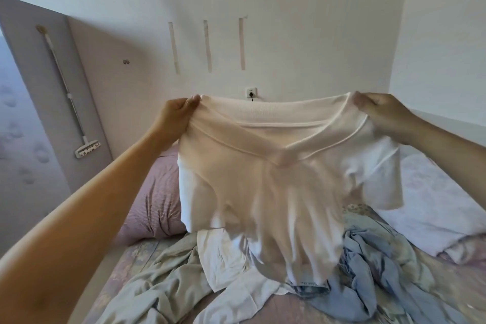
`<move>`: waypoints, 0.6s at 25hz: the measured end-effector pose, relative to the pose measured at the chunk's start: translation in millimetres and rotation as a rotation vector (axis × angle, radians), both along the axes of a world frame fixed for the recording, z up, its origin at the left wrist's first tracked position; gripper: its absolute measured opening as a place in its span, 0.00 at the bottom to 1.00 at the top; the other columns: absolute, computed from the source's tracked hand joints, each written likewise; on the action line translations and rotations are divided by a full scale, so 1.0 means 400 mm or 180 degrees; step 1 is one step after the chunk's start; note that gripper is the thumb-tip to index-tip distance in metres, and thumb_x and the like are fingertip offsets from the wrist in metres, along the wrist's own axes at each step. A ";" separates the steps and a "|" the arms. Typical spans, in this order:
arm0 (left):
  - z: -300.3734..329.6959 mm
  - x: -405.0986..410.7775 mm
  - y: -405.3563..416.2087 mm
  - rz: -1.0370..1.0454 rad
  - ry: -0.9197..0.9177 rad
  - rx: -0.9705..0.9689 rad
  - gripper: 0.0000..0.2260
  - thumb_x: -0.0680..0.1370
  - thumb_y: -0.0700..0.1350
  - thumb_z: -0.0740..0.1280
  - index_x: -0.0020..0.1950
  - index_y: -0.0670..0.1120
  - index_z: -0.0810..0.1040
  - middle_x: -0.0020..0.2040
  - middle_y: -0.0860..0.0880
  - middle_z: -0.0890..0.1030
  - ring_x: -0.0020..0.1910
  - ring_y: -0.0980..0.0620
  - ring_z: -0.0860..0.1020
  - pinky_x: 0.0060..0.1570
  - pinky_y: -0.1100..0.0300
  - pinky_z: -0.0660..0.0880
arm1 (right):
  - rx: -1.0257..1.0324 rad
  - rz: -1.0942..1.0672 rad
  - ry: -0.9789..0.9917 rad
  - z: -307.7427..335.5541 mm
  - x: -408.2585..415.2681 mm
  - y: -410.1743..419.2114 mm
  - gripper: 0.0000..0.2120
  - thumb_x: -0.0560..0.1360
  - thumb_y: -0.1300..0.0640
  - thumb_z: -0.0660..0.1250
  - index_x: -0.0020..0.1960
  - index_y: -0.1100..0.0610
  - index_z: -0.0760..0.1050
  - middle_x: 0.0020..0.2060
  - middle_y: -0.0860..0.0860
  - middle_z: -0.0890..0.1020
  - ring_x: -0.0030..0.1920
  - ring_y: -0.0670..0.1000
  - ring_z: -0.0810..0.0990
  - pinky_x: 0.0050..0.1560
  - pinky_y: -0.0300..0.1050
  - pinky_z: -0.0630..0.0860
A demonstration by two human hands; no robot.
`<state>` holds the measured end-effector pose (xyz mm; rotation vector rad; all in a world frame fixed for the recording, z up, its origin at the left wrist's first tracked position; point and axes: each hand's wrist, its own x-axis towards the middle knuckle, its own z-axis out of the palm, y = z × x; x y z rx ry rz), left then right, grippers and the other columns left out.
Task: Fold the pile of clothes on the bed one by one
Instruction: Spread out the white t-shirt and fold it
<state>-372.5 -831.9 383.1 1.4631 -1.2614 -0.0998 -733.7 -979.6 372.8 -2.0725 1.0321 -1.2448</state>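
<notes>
white v-neck t-shirt (pixel 276 181) held up in the air above the bed (pixel 123 268), spread wide between both hands, neckline facing the camera, hem hanging down just over the pile of clothes (pixel 302 265). left hand (pixel 178 113) clenched on the shirt's left shoulder, fingers curled round the fabric, thumb on top at the edge. right hand (pixel 378 108) pinching the right shoulder at the same height, fingers curled over the cloth. both arms stretched forward, well apart. fabric slightly blurred in the lower half; short sleeves hanging down at either side. beneath the shirt: a second white garment (pixel 223 258) crumpled on the bed, a pale blue garment (pixel 373 271) heaped to its right, a pale green-grey garment (pixel 157 287) spread toward the near left. exact count of items in the pile not readable. pink striped pillow (pixel 155 200) at the left, behind the shirt, resting against the padded wall panel (pixel 105 87). white folded bedding (pixel 434 205) at the right of the bed. wall socket (pixel 251 92) with a dark plug showing just above the shirt's collar. three vertical tape marks (pixel 207 46) on the wall higher up. long-handled brush (pixel 71 97) hanging on the left panel
</notes>
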 end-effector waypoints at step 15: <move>-0.258 -0.019 -0.024 -0.0070 -0.0262 0.0823 0.19 0.82 0.51 0.59 0.32 0.48 0.65 0.31 0.51 0.63 0.24 0.62 0.61 0.27 0.65 0.59 | 0.0868 0.0065 0.0499 -0.252 0.000 0.031 0.20 0.78 0.40 0.57 0.58 0.52 0.76 0.55 0.52 0.79 0.55 0.50 0.75 0.59 0.43 0.69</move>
